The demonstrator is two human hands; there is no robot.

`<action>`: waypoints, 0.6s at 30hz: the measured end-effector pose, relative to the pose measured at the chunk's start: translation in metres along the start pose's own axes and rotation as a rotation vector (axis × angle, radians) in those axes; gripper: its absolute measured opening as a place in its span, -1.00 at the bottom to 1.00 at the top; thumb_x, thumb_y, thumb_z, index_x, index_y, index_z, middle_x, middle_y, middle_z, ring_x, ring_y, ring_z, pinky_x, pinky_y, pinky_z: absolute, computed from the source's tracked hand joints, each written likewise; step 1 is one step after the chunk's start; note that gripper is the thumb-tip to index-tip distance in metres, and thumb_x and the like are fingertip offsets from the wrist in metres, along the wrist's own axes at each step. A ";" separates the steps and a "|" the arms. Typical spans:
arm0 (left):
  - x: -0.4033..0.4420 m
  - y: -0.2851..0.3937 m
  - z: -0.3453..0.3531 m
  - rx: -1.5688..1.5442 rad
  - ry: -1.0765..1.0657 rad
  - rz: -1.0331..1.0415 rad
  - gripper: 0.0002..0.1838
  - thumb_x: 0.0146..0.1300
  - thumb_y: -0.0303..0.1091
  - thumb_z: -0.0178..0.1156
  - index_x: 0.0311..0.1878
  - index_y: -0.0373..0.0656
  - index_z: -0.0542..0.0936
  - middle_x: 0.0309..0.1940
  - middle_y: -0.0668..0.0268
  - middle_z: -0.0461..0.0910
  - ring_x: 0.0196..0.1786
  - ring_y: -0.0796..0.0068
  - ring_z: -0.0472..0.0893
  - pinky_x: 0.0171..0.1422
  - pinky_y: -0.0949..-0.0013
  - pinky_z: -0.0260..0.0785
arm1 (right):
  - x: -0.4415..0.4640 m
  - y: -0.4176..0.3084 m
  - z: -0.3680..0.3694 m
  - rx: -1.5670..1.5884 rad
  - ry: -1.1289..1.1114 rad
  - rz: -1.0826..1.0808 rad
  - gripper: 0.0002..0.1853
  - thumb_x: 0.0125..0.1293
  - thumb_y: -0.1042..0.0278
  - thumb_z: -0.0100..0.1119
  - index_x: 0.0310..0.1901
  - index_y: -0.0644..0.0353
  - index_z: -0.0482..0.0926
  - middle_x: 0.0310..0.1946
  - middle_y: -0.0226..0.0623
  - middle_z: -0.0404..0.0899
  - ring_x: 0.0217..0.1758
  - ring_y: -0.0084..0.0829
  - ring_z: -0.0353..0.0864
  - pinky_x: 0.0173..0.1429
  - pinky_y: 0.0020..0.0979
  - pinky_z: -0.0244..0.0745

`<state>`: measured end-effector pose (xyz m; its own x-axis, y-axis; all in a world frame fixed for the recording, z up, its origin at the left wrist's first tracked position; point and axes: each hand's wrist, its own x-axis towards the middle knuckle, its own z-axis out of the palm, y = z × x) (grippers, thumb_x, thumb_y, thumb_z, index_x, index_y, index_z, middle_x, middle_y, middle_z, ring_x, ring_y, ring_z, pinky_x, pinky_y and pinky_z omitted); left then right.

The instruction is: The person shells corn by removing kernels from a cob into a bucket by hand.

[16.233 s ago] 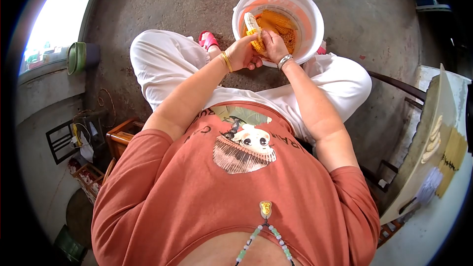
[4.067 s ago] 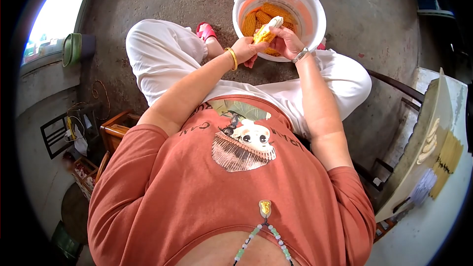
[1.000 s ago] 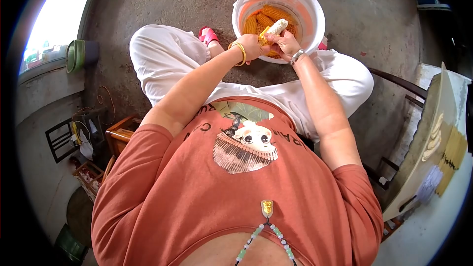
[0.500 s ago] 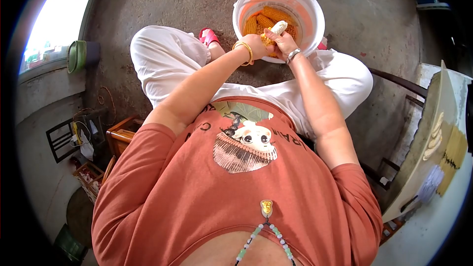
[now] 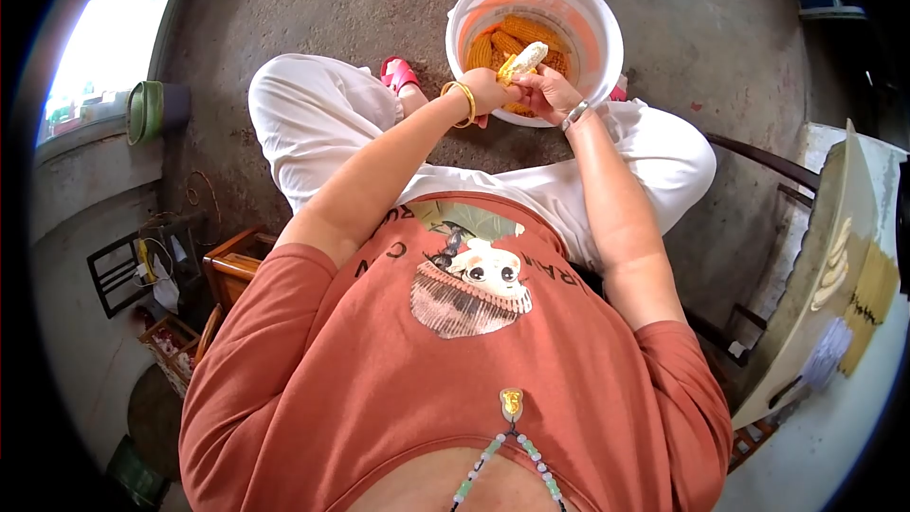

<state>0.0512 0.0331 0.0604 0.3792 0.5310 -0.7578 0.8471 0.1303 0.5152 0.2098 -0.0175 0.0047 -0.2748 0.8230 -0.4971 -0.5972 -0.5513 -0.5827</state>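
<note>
A partly stripped corn cob (image 5: 529,56), bare and white at its upper end with yellow kernels lower down, is held tilted over the near side of a white bucket (image 5: 611,24). Wrapped about the cob's lower part is my left hand (image 5: 486,93), with a gold bangle on the wrist. My right hand (image 5: 553,95), wearing a silver band, presses its closed fingers against the cob's lower end from the right. Inside the bucket lie several yellow ears of corn (image 5: 533,31) and what look like loose kernels, partly hidden by my hands.
The bucket stands on a concrete floor (image 5: 332,0) between my knees. A wooden drawer unit (image 5: 237,265) is close on my left. To my right is a light board or table edge (image 5: 806,275) with papers on it. A green container (image 5: 145,112) sits by the window.
The cob has shifted slightly left and down. My right hand has slid lower, its thumb off the white part and nearer my left hand.
</note>
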 end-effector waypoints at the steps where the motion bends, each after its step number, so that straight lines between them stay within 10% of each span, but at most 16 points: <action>1: 0.003 -0.003 0.002 0.001 -0.001 0.019 -0.44 0.14 0.07 0.12 -0.42 -0.40 0.54 -0.66 0.19 0.54 -0.72 0.40 0.54 -0.61 0.38 0.41 | 0.000 0.001 0.000 -0.026 0.019 0.007 -0.65 0.22 0.52 0.14 0.04 0.22 0.34 -0.15 -0.29 0.52 -0.17 -0.50 0.58 -0.09 -0.51 0.56; 18: -0.006 0.005 0.004 0.288 0.101 0.162 -0.42 0.16 0.12 0.07 -0.37 -0.36 0.60 -0.60 0.12 0.60 -0.62 0.37 0.62 -0.45 0.35 0.49 | 0.001 0.006 0.001 -0.078 0.076 -0.044 -0.60 0.21 0.53 0.16 0.06 0.27 0.29 -0.15 -0.22 0.51 -0.23 -0.32 0.62 -0.21 -0.28 0.65</action>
<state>0.0549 0.0275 0.0663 0.4908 0.6071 -0.6249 0.8548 -0.1967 0.4803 0.2053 -0.0203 0.0014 -0.1900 0.8359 -0.5149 -0.5460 -0.5259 -0.6522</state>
